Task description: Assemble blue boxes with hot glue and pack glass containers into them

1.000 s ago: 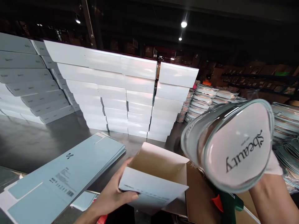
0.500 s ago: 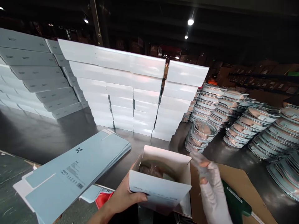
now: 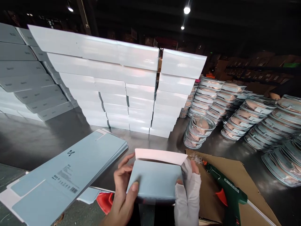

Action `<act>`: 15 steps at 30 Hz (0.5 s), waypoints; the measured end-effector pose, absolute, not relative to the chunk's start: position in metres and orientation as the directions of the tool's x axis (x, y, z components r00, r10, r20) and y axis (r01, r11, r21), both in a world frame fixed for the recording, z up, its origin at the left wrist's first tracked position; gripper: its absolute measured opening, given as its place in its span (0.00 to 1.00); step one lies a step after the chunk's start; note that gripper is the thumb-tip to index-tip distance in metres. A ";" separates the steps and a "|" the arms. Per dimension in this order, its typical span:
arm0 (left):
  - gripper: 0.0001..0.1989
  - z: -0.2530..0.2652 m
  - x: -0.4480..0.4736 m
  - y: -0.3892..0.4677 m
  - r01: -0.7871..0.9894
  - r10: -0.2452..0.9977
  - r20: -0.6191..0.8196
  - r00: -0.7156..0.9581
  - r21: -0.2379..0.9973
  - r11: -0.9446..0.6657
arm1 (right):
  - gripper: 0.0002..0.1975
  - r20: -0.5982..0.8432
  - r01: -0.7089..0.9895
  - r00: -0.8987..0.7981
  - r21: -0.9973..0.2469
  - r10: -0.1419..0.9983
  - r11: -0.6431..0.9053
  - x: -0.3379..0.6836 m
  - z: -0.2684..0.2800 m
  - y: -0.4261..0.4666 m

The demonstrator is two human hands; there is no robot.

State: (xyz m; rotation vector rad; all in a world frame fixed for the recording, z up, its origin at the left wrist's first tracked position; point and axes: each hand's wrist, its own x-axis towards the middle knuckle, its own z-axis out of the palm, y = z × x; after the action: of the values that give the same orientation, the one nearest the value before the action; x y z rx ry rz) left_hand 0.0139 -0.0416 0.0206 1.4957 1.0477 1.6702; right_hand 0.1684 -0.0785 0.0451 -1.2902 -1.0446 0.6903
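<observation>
Between my two hands is a white and pale-blue cardboard box (image 3: 155,177). Its top flap is folded over the opening, and a white strip stands up along the far edge. My left hand (image 3: 124,185) is bare and holds the box's left side, thumb on the top face. On the right side my right hand (image 3: 188,188), in a white glove with bare fingertips, grips the box with its thumb on the top. What lies inside the box is hidden. A green glue gun (image 3: 229,185) with an orange trigger lies just right of my right hand.
Flat pale-blue cartons (image 3: 70,172) are stacked at the left. White boxes (image 3: 122,78) form a high wall across the back. Round clear packages (image 3: 199,128) stand in several stacks at the right. Under the glue gun is a brown cardboard sheet (image 3: 209,201); something red (image 3: 104,201) shows below the table edge.
The box's top flap has come down over the opening, covering the contents. My right hand has moved left from beside the box onto its right side. The glue gun is now in fuller view.
</observation>
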 end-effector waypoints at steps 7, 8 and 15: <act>0.19 0.028 -0.015 -0.031 0.256 0.948 0.236 0.213 0.923 -0.287 | 0.29 0.492 0.788 0.388 -0.615 0.779 -0.005 0.313 0.047 -0.097; 0.19 0.027 -0.022 -0.027 0.274 0.934 0.240 0.264 0.910 -0.311 | 0.26 0.447 0.844 0.463 -0.487 0.765 -0.226 0.346 0.046 -0.102; 0.25 0.031 -0.040 -0.009 0.329 0.884 0.206 0.419 0.873 -0.359 | 0.11 -0.152 0.745 0.577 -0.304 0.803 -0.593 0.430 0.022 -0.120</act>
State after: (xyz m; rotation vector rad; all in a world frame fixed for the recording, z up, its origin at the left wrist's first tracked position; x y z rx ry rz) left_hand -0.0400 -0.0087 0.0309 1.8903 1.0334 0.8967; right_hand 0.4304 -0.1201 0.0215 -2.6007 -1.2943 0.4069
